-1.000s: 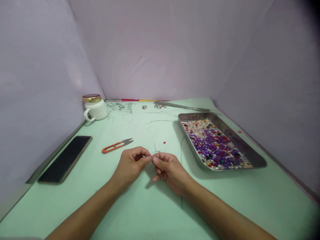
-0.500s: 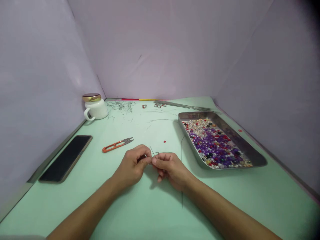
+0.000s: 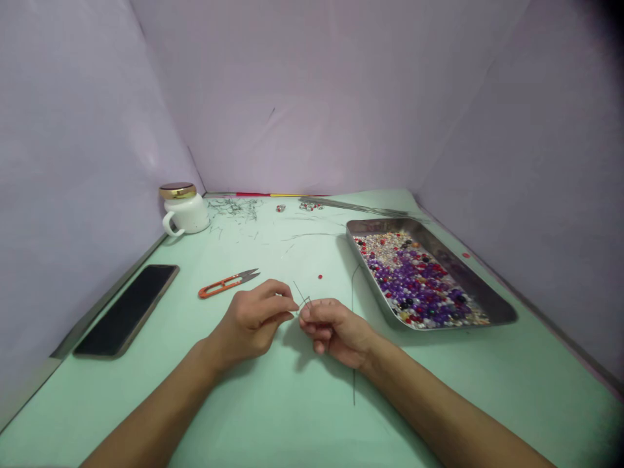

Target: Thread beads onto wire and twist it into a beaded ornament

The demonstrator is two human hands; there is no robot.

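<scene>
Above the middle of the table, my right hand (image 3: 337,330) pinches a thin dark wire (image 3: 301,294) between thumb and forefinger. Bent wire ends stick up from its fingertips, crossing each other. My left hand (image 3: 258,318) is close beside it, thumb and forefinger drawn together at the right fingertips. Something tiny and pale shows at that left pinch, too small to name. A single red bead (image 3: 320,277) lies on the table beyond my hands. Left of it are orange thread snips (image 3: 228,284), blades pointing right.
At right stands a metal tray (image 3: 502,312) of mixed beads. A phone (image 3: 127,312) and a lidded white mug (image 3: 188,213) are at left. Wire scraps (image 3: 234,208), beaded pieces (image 3: 311,206) and long wires (image 3: 361,207) lie at the back. Another wire (image 3: 353,387) passes under my right arm.
My left hand has shifted slightly left, its fingers less curled and its fingertips more visible. My right hand still holds the wire, its fingers turned slightly.
</scene>
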